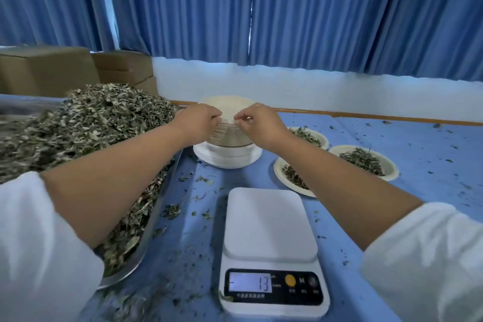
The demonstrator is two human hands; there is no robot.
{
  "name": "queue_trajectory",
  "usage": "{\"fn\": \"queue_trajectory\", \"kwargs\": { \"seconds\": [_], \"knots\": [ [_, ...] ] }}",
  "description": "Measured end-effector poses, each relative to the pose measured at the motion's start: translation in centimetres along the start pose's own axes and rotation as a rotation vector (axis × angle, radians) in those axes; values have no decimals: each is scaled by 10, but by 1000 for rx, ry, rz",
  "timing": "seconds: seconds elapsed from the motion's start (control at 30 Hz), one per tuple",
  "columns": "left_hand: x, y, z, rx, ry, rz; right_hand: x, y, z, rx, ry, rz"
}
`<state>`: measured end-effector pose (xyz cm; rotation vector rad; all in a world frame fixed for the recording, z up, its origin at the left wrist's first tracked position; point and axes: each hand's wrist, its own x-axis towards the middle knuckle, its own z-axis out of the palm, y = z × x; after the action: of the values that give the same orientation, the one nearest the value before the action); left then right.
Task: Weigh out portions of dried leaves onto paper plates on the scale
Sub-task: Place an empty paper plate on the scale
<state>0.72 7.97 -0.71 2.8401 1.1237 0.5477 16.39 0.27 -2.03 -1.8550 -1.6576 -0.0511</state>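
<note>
Both hands reach the tall stack of white paper plates [230, 138] in the middle of the frame. The left hand [201, 119] and the right hand [257, 119] pinch the top plate's rim, fingers pressed together on it, likely to peel one thin plate free. The white kitchen scale [270, 225] sits bottom middle, with no plate on it yet. The big pile of dried green leaves [91, 123] lies at the left in a shiny metal tray [146, 238], close for scooping. Filled paper plates [393, 171] rest at the right.
</note>
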Motion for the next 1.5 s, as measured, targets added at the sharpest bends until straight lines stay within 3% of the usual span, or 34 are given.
{"fn": "queue_trajectory", "kwargs": {
  "seconds": [0.17,0.4,0.67,0.87,1.23,1.5],
  "knots": [
    [4,-4,2,51,-11,-17,11,1,2,-84,-101,18],
    [11,-3,-2,70,-19,1,19,3,-4,-11,-166,35],
    [17,-4,-8,115,93,-16,21,1,-10,34,-83,-17],
    [8,3,-12,207,271,70,13,-10,-22,8,-10,-49],
    [-93,41,-14,136,326,386,-107,-5,-56,112,-8,-194],
    [-182,75,13,13,297,474,-209,-2,-52,169,5,-222]
  ]
}}
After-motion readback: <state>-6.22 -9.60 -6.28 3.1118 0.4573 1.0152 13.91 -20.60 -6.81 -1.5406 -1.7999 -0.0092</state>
